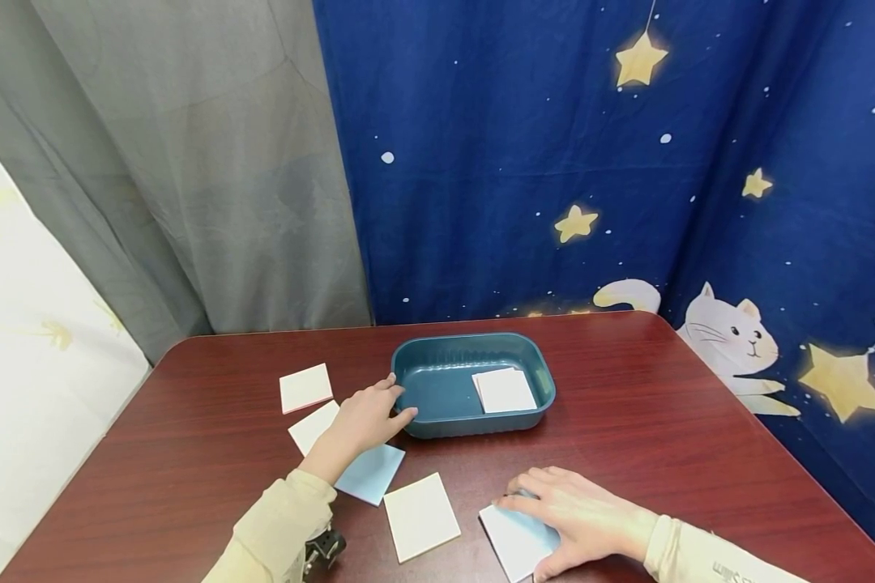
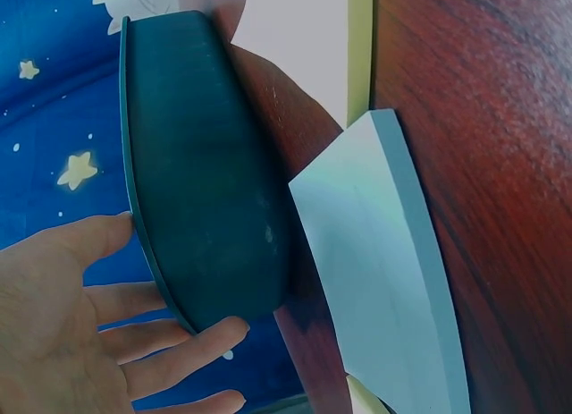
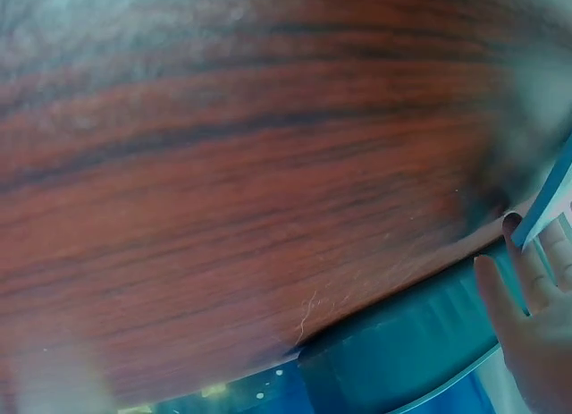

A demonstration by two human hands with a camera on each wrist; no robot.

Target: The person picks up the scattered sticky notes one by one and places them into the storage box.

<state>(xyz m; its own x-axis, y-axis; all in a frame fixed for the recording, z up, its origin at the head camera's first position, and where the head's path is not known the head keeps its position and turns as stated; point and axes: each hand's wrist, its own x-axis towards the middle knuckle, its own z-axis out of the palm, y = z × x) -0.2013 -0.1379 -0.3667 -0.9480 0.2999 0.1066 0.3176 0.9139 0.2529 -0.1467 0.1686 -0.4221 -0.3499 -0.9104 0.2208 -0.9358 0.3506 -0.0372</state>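
Note:
In the head view my left hand (image 1: 368, 417) reaches to the left end of a dark teal plastic bin (image 1: 448, 425), its spread fingers and thumb touching the rim. The left wrist view shows that hand's relaxed fingers (image 2: 183, 356) along the bin's edge. At the front right, my right hand (image 1: 579, 510) grips a light blue square notepad (image 1: 514, 546), thumb at the near edge and fingers at the far edge. Only the blue edge of the notepad (image 3: 547, 195) shows beside the fingertips in the right wrist view. A stack of white-topped notepads (image 1: 506, 393) lies in the bin's right half.
A cream notepad (image 1: 423, 518) lies between the hands. Beside the left forearm are another blue notepad (image 1: 372, 474) and a partly covered white one (image 1: 313, 425). Farther left lies a white-topped notepad with a pink edge (image 1: 306, 389). Curtains (image 1: 481, 162) hang behind the dark red table (image 1: 211, 453).

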